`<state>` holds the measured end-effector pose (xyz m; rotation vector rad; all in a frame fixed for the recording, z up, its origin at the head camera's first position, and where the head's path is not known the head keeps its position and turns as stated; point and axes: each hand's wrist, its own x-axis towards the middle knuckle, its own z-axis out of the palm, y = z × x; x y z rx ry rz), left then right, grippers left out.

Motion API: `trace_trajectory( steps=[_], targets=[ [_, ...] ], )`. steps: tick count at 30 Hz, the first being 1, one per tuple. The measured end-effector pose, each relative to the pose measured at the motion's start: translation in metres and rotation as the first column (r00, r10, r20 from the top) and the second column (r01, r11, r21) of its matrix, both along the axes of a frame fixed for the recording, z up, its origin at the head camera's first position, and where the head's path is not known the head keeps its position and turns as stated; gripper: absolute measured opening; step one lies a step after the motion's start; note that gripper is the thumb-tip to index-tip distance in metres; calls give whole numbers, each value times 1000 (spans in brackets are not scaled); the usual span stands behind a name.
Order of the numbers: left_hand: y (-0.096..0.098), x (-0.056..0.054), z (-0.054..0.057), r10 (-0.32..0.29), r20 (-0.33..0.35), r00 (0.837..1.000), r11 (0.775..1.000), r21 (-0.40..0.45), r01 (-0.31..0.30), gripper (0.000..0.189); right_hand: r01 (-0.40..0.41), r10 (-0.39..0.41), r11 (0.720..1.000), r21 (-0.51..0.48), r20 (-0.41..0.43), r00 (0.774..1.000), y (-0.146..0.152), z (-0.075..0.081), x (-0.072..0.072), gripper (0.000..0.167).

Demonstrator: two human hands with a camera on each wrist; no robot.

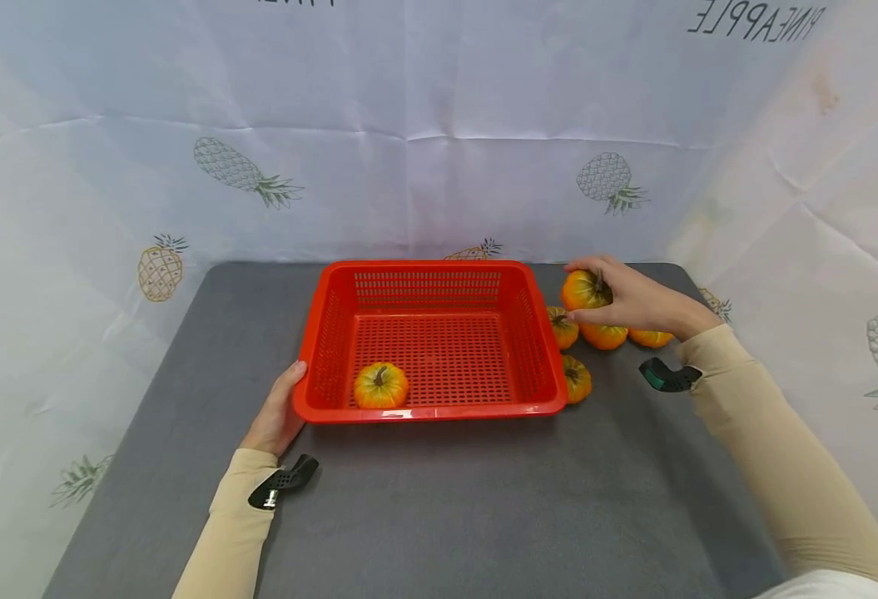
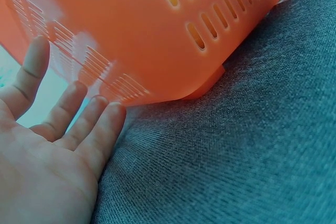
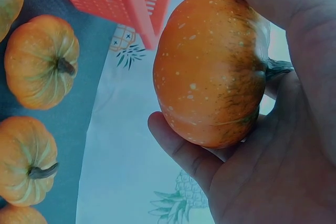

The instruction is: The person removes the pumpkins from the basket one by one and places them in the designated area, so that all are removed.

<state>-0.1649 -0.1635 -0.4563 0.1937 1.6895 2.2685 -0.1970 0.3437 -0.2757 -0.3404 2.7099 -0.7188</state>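
Note:
My right hand holds a small orange pumpkin with thumb and fingers around its sides, above several others at the basket's right. In the right wrist view that pumpkin has a dark stem pointing toward the palm. My left hand is at the left side of a red plastic basket. Seen from the left wrist, the fingers lie nearly straight against the basket's slotted wall. One pumpkin sits inside, near the basket's front left corner.
Beside the basket's right wall lie more pumpkins, including a front one and one under the right hand. The grey table reaches back to a white curtain printed with pineapples.

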Motion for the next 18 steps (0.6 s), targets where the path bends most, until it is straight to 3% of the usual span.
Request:
trace_trajectory(
  steps=[18],
  targets=[
    [0,0,-1,-7,9,1000,1000,6,7,38,26,-25,999,32,-38,999,19,-12,13,70]
  ],
)
